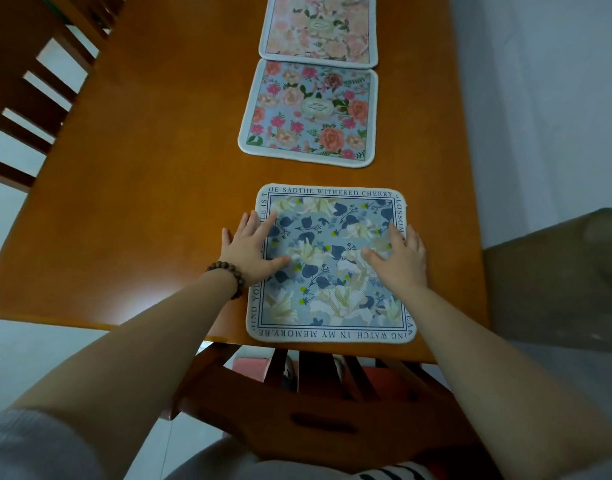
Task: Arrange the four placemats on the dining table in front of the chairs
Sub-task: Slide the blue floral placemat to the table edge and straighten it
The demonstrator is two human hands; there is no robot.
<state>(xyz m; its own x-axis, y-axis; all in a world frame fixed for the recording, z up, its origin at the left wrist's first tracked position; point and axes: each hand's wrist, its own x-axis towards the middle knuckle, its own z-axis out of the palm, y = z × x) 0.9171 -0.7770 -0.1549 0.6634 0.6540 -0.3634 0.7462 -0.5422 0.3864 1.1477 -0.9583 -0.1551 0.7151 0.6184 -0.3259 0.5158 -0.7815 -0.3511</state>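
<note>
A blue placemat with dark leaves and a lettered border lies flat at the near edge of the wooden dining table, just above a chair back. My left hand rests palm down on its left edge, fingers spread. Over on its right side, my right hand also presses flat. Farther along the table lies a blue mat with pink roses, and beyond it a pale pink floral mat, their edges touching. Only three mats are in view.
Another wooden chair stands along the table's left side. A grey wall runs along the right side of the table, with a brownish sofa arm at the right. Bare tabletop spreads to the left of the mats.
</note>
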